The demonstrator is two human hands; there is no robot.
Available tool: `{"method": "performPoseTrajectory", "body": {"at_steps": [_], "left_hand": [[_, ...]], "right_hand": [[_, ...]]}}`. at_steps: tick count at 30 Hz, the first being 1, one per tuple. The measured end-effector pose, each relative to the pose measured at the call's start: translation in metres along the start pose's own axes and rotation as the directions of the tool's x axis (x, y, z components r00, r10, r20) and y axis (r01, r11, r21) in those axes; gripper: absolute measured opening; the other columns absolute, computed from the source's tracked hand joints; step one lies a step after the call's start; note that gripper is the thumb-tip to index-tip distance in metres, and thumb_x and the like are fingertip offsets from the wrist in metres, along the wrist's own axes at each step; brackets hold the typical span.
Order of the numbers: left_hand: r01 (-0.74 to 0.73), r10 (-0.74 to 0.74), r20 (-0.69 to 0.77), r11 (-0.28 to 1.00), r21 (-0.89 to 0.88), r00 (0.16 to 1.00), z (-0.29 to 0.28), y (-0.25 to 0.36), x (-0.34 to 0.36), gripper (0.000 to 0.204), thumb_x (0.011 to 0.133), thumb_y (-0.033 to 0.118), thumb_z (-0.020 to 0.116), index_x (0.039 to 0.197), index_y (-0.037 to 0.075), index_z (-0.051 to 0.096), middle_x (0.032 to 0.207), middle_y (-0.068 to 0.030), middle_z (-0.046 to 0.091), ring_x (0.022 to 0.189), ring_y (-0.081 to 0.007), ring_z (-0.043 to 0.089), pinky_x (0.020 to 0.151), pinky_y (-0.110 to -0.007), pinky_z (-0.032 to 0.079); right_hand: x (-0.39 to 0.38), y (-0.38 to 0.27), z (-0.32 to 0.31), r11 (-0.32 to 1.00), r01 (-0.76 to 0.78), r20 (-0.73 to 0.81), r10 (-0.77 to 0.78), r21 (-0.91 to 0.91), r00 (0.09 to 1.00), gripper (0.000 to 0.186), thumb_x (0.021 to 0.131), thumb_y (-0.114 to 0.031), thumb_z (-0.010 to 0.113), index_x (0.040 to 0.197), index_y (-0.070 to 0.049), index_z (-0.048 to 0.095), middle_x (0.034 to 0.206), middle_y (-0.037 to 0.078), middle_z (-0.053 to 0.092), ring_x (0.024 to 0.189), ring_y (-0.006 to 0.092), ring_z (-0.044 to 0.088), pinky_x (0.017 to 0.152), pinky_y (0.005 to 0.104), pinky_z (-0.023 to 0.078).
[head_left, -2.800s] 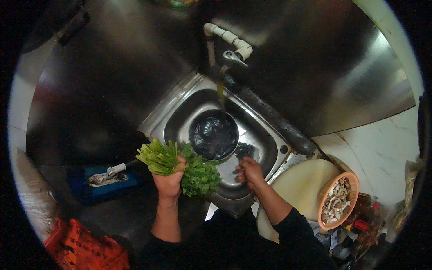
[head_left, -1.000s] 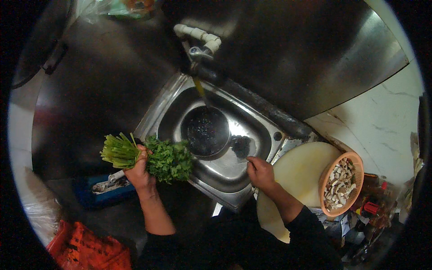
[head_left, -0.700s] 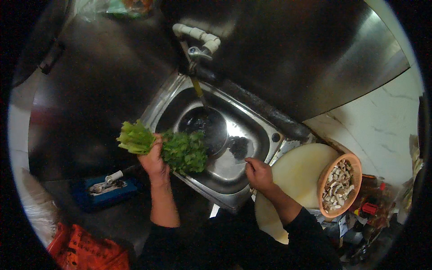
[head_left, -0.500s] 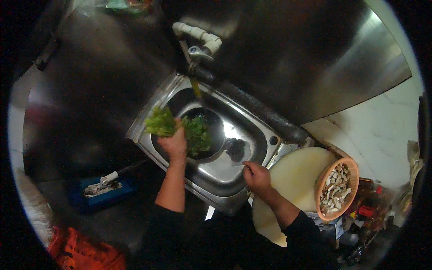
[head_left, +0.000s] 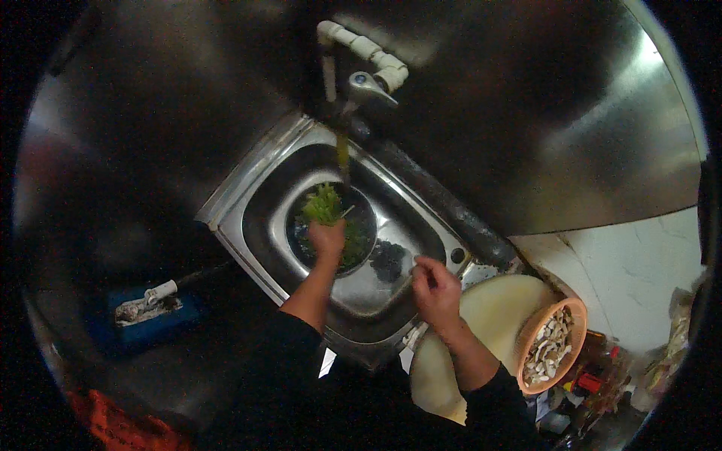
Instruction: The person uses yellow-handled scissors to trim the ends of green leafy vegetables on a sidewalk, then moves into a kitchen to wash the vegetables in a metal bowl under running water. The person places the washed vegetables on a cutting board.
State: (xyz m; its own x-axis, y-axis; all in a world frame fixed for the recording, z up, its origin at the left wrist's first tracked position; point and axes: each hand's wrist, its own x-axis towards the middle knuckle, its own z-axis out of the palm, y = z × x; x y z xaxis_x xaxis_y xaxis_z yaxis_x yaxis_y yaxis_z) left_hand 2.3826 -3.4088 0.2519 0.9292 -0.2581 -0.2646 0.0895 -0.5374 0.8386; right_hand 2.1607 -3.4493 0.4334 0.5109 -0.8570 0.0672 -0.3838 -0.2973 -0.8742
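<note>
My left hand [head_left: 327,239] is closed around a bunch of leafy greens [head_left: 323,204], pale stems pointing up and leaves hanging into a round dark basin [head_left: 366,218] in the steel sink [head_left: 263,252]. Above them, the lever tap [head_left: 368,86] has a yellowish strip [head_left: 343,154] hanging below its spout. My right hand [head_left: 438,292] hovers over the sink's right edge with curled fingers, thumb and forefinger close together. Whether anything is between them is too small to tell. Between the hands, a dark patch [head_left: 387,261] shows on the sink floor.
Right of the sink lies a round pale board [head_left: 496,308], with an orange basket [head_left: 532,331] of sliced pale pieces at its edge. Bottles and packets [head_left: 594,376] crowd beyond it. A blue tray [head_left: 180,312] with a white pipe fitting sits left; a red crate [head_left: 124,425] stands lower left.
My left hand has brought the greens rightward and lower, over the basin. My right hand stays near the sink's right edge, its fingers still curled. The whole view has shifted slightly.
</note>
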Motion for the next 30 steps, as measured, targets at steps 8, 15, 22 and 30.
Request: {"method": "performPoseTrajectory", "body": {"at_steps": [8,15,22,30], "left_hand": [[-0.108,0.122,0.123,0.987,-0.118,0.985,0.003,-0.019,0.010,0.043,0.067,0.016,0.075,0.104,-0.002,0.063,0.097,-0.0156,0.068,0.089,-0.0256,0.065,0.079,-0.038,0.050],[0.318,-0.275,0.308,0.943,-0.098,0.911,0.008,-0.051,0.035,0.040,0.069,0.012,0.074,0.104,-0.002,0.063,0.095,-0.0111,0.067,0.082,-0.0219,0.064,0.071,-0.035,0.049],[0.469,-0.277,0.452,0.790,-0.395,0.848,0.029,-0.102,0.046,0.034,0.074,0.009,0.069,0.105,-0.001,0.062,0.093,-0.0103,0.065,0.079,-0.0231,0.063,0.068,-0.037,0.052],[0.511,-0.256,0.600,0.805,-0.303,0.758,0.031,-0.102,0.053,0.031,0.075,0.012,0.070,0.101,-0.002,0.063,0.088,-0.0113,0.064,0.070,-0.0250,0.064,0.059,-0.039,0.053]], "right_hand": [[0.117,-0.081,0.009,0.970,0.201,-0.075,-0.193,0.135,0.978,0.042,0.084,-0.009,0.064,0.123,0.001,0.052,0.109,0.011,0.056,0.073,0.0099,0.054,0.067,0.0252,0.048],[0.190,-0.126,0.045,0.932,0.358,-0.094,-0.351,0.059,0.931,0.055,0.082,-0.016,0.070,0.128,0.001,0.047,0.120,0.015,0.049,0.078,0.0133,0.055,0.069,0.0268,0.049],[0.210,-0.125,0.050,0.897,0.441,-0.104,-0.442,-0.027,0.891,0.039,0.084,-0.018,0.069,0.117,-0.001,0.057,0.105,0.011,0.057,0.085,0.0153,0.057,0.071,0.0275,0.049],[0.202,-0.114,0.046,0.958,0.246,-0.157,-0.223,0.149,0.962,0.018,0.090,-0.014,0.064,0.102,0.000,0.065,0.078,0.000,0.061,0.068,0.0052,0.051,0.060,0.0208,0.042]]}}
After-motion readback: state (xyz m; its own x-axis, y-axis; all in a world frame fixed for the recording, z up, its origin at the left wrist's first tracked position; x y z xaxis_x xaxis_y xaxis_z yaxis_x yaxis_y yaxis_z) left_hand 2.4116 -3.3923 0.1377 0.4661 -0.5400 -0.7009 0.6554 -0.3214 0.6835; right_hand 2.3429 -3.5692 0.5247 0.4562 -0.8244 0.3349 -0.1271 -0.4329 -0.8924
